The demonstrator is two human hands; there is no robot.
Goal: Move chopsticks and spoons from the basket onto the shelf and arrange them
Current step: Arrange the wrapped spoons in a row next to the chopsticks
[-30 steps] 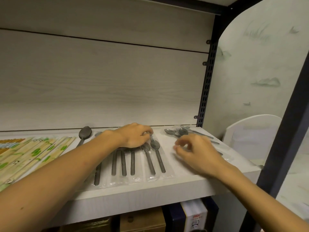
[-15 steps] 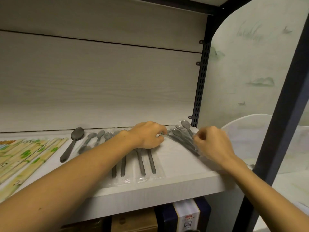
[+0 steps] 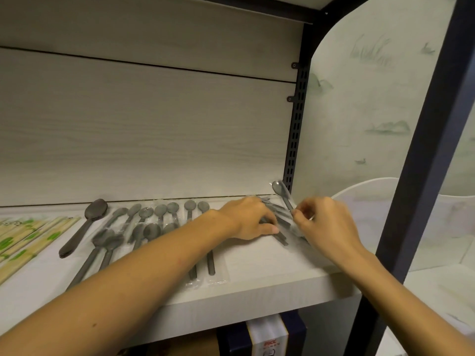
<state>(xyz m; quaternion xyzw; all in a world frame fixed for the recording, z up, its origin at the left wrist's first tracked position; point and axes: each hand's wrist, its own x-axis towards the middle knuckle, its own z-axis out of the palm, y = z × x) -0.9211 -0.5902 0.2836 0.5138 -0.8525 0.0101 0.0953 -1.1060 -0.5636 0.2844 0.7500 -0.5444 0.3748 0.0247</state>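
Note:
Several grey spoons in clear wrappers (image 3: 154,222) lie side by side on the pale wooden shelf (image 3: 270,273). A bare dark spoon (image 3: 82,227) lies left of them. Bamboo chopstick packs with green print (image 3: 23,240) fill the shelf's left end. At the right end a loose pile of wrapped spoons (image 3: 279,222) lies between my hands. My left hand (image 3: 248,218) grips the pile from the left. My right hand (image 3: 326,222) pinches one wrapped spoon (image 3: 282,192), its bowl tilted up toward the back corner. The basket is out of view.
A black slotted upright (image 3: 295,140) stands in the back right corner, and a dark frame post (image 3: 421,160) runs down the right side. A white curved object (image 3: 372,201) sits beyond the shelf's right edge. Boxes (image 3: 267,337) stand on the level below.
Both hands have gone from the laid-out row to the pile at the shelf's right end. My right hand has lifted one wrapped spoon's bowl upward.

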